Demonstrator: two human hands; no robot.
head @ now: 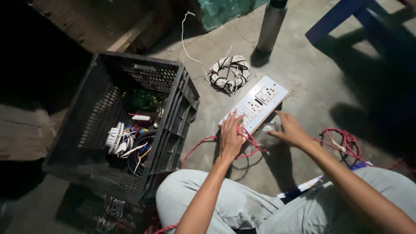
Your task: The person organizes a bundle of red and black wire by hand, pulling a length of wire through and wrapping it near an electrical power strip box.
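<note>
Person seated on concrete floor, knees in grey trousers at the bottom of view. White switchboard, a long panel with sockets and switches, lies tilted on the floor just ahead of the knees; all else placed from it.

Left hand at the board's near end: fingers spread, tips resting on the panel's edge, palm over a red wire that runs from under the board back toward the knees. Nothing pinched, as far as can be seen.

Right hand at the board's near long side: fingers extended and loosely spread, tips against the panel's edge, beside a clear plastic piece; whether the hand touches it cannot be told.

Right of the board, a tangle of red cord. Beyond its far end, a wound coil of white-and-dark wire and a dark upright cylinder. Left of the board, touching nothing of it, a black plastic crate holding mixed wires and small white fittings.
</note>
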